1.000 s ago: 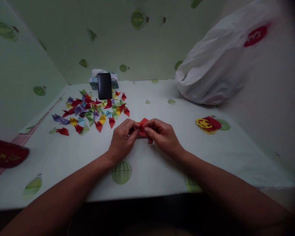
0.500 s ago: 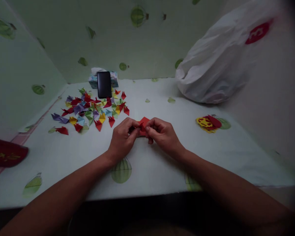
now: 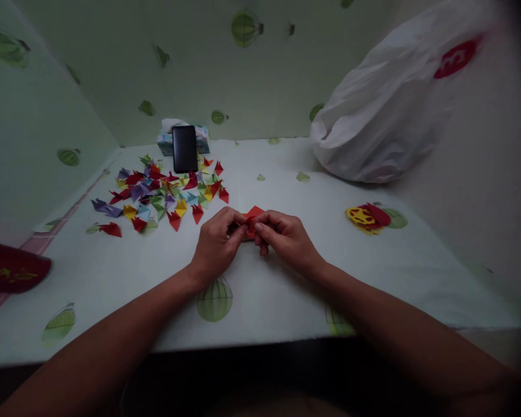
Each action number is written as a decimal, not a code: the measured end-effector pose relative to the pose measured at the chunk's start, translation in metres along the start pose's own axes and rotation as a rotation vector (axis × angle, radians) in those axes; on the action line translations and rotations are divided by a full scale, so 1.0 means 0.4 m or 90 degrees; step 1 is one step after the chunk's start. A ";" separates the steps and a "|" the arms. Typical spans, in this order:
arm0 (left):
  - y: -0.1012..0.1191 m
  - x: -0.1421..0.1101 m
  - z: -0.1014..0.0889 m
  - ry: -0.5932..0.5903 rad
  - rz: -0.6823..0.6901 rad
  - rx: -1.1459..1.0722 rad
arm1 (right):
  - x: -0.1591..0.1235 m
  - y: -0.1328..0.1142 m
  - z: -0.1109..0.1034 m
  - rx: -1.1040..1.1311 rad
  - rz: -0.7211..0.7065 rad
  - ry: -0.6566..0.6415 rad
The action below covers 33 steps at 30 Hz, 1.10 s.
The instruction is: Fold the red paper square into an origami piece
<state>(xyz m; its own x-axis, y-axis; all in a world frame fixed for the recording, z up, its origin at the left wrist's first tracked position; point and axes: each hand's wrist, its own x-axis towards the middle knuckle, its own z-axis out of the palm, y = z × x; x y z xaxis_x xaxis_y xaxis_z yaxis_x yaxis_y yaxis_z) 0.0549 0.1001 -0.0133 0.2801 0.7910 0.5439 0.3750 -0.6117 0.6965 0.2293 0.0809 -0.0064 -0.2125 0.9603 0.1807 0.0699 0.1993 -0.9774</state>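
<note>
The phone (image 3: 184, 149) stands upright on the table (image 3: 278, 313), directly in front of the tissue box (image 3: 203, 140). Multicolored folded papers (image 3: 173, 220) lie scattered forward of the phone, mostly to its left. Forward and right of the phone, the left hand (image 3: 217, 240) and right hand (image 3: 289, 240) pinch the red paper (image 3: 255, 212) at their fingertips. Farther right of the phone are the white bag (image 3: 373, 121) and, nearer the camera, yellow and red cutouts (image 3: 358, 216).

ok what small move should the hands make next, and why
Perhaps pinch the small red paper piece gently to firm any fold: the left hand and right hand have fingertips at it, though its creases are too small to see.
</note>
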 end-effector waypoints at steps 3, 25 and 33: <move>0.001 0.000 -0.001 -0.013 -0.013 -0.007 | -0.002 0.001 -0.001 -0.001 -0.004 -0.006; 0.000 -0.003 -0.001 -0.008 -0.130 -0.135 | 0.001 0.001 0.004 0.099 0.001 0.002; 0.002 -0.004 0.001 -0.032 -0.114 -0.140 | 0.000 -0.003 0.000 0.087 0.004 -0.010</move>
<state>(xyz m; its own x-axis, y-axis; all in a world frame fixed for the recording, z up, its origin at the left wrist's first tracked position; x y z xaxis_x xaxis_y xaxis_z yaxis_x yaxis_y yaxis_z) 0.0552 0.0984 -0.0136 0.2719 0.8828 0.3829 0.2229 -0.4449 0.8674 0.2291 0.0804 -0.0051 -0.2280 0.9579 0.1743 -0.0627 0.1642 -0.9844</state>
